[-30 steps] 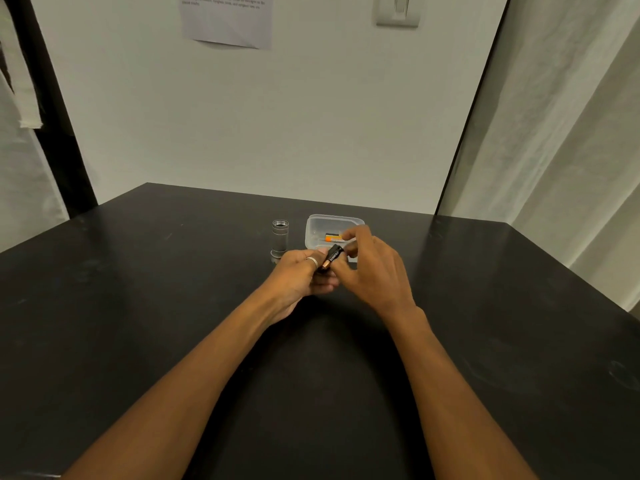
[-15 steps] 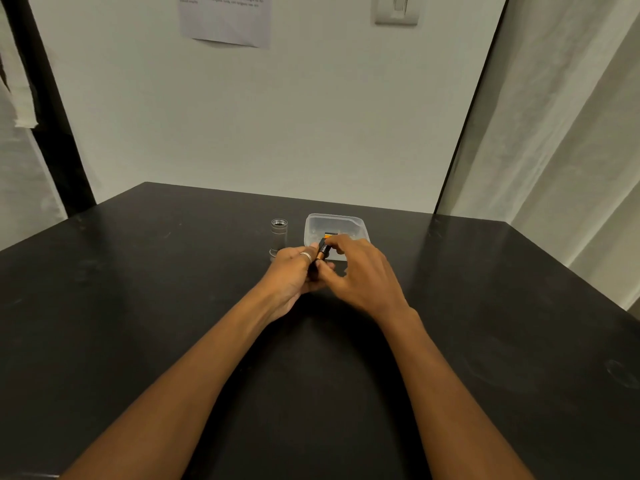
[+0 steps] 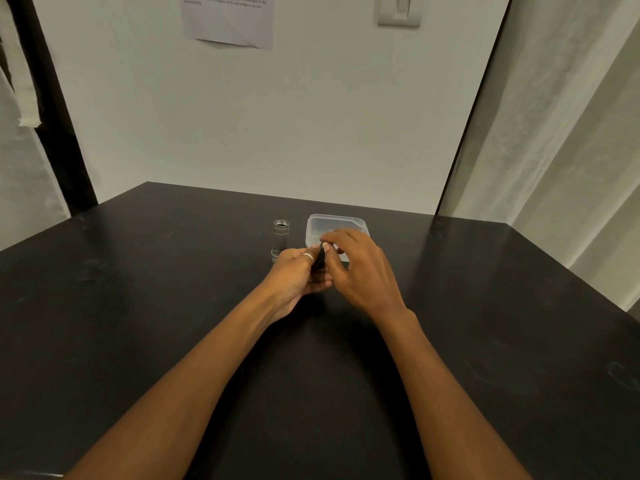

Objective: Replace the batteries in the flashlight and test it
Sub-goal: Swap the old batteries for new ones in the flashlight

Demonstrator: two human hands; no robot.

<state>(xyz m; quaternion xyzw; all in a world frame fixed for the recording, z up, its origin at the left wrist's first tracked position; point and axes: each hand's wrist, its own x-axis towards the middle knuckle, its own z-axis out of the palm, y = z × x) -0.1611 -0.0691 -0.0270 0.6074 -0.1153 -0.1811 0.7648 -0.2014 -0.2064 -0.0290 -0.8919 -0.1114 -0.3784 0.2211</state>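
A small black battery holder stands nearly upright between my two hands, just above the black table. My left hand, with a ring on one finger, grips its lower part from the left. My right hand pinches its top end with thumb and fingertips. No battery shows on the holder; my fingers hide most of it. The silver flashlight body stands upright on the table with its open end up, just left of and behind my left hand.
A clear plastic container sits right behind my right hand, its contents hidden by my fingers. A white wall closes the table's far edge. A curtain hangs along the right side and a dark post stands at the left.
The orange-tipped battery seen between my right fingers and the holder has gone out of sight. The holder has tipped more upright and my right fingers have closed over its top.
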